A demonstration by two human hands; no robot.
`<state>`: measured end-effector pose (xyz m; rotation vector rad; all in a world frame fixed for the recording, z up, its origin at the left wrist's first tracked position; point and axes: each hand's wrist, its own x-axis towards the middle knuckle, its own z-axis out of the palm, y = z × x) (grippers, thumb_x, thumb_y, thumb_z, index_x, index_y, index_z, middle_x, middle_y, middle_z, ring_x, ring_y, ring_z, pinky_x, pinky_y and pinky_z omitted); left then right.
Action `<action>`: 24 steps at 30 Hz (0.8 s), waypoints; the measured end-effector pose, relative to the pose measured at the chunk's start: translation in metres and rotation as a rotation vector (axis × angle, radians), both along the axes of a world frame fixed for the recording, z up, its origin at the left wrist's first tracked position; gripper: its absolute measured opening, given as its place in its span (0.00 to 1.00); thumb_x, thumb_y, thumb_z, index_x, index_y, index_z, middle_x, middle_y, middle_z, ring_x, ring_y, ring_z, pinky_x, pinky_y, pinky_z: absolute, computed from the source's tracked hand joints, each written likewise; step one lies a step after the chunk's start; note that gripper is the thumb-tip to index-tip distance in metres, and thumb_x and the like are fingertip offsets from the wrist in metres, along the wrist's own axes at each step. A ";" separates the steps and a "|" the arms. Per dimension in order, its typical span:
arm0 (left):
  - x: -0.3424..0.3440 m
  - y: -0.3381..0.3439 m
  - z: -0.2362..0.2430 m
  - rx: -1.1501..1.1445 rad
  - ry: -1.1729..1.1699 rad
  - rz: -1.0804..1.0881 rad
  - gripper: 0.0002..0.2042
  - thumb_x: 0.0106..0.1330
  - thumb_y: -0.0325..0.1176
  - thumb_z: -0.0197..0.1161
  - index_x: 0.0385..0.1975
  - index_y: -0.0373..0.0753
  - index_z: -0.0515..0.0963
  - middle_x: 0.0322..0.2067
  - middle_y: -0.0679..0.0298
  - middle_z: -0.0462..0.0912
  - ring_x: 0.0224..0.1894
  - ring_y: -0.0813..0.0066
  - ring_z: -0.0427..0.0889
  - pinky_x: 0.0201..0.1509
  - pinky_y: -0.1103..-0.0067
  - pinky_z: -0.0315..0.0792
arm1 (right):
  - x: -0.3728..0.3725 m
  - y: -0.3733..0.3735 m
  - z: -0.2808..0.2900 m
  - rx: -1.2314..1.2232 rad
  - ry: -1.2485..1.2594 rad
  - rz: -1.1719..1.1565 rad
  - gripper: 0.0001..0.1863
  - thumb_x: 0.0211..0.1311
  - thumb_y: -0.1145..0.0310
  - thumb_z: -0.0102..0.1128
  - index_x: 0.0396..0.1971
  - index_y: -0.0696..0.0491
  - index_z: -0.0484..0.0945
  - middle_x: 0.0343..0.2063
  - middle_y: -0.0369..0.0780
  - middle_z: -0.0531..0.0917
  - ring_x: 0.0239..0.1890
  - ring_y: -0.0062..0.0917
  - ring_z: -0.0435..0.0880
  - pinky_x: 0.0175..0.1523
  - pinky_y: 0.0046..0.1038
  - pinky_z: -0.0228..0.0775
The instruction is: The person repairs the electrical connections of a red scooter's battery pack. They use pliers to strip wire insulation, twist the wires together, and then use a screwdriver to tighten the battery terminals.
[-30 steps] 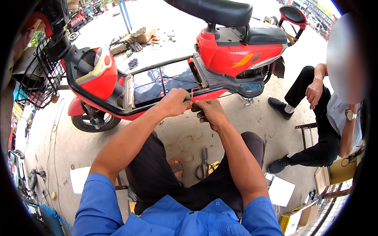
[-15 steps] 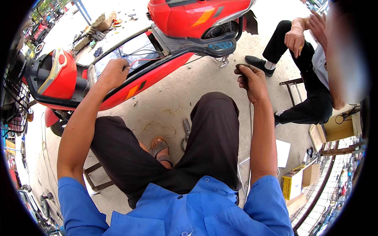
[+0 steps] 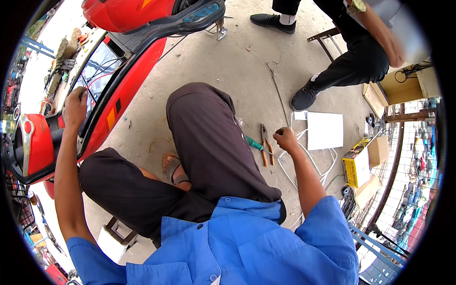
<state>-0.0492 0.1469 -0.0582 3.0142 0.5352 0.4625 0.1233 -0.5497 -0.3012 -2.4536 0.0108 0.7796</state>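
Observation:
My left hand is closed at the open floor compartment of a red scooter. Black and red wires run over the silvery contents beside it. Whatever its curled fingers hold, if anything, is hidden. Above the concrete on the right, my right hand is closed too, and I cannot make out anything in it. Just left of that hand lie pliers with orange-brown handles and a screwdriver with a green handle. A white flat panel and a loop of white cord lie beyond and beside it.
At the upper right a person in black trousers sits, one shoe close to the white panel. A yellow box, cardboard and a wire rack line the right side. A low stool is at my left.
My view has swung right, so the scooter shifts left. My right hand has come down from knee height toward the pliers and screwdriver. My left hand stays at the scooter compartment.

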 end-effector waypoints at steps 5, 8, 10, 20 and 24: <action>0.013 -0.017 -0.006 -0.044 -0.019 0.074 0.11 0.71 0.32 0.59 0.45 0.31 0.82 0.39 0.48 0.86 0.42 0.53 0.86 0.49 0.67 0.76 | -0.050 0.015 -0.011 0.054 -0.175 0.260 0.17 0.51 0.64 0.69 0.40 0.57 0.85 0.39 0.53 0.86 0.42 0.49 0.86 0.47 0.42 0.78; 0.017 -0.011 -0.016 -0.078 -0.086 0.025 0.09 0.67 0.28 0.59 0.39 0.29 0.82 0.40 0.44 0.84 0.45 0.45 0.83 0.53 0.63 0.75 | -0.063 0.041 -0.012 0.084 -0.284 0.297 0.20 0.51 0.66 0.69 0.45 0.55 0.83 0.45 0.54 0.82 0.44 0.52 0.84 0.50 0.44 0.77; 0.016 -0.012 -0.017 -0.063 -0.125 0.035 0.08 0.67 0.28 0.60 0.38 0.30 0.82 0.39 0.45 0.84 0.45 0.45 0.82 0.52 0.62 0.74 | -0.061 0.059 0.001 0.036 -0.267 0.337 0.19 0.56 0.64 0.65 0.47 0.55 0.82 0.44 0.55 0.83 0.44 0.52 0.84 0.51 0.45 0.77; 0.027 -0.010 -0.014 -0.114 -0.163 0.062 0.08 0.66 0.27 0.60 0.39 0.31 0.82 0.37 0.47 0.83 0.43 0.45 0.82 0.49 0.63 0.74 | -0.042 0.041 -0.118 -0.070 -0.057 0.196 0.20 0.68 0.62 0.52 0.52 0.59 0.78 0.45 0.57 0.83 0.48 0.55 0.83 0.53 0.47 0.74; 0.030 0.004 -0.018 -0.064 -0.183 0.044 0.07 0.66 0.26 0.59 0.38 0.31 0.82 0.37 0.47 0.82 0.43 0.45 0.81 0.48 0.62 0.74 | -0.036 0.052 -0.105 -0.087 -0.032 0.209 0.20 0.68 0.62 0.52 0.52 0.59 0.78 0.45 0.57 0.83 0.48 0.55 0.82 0.53 0.47 0.74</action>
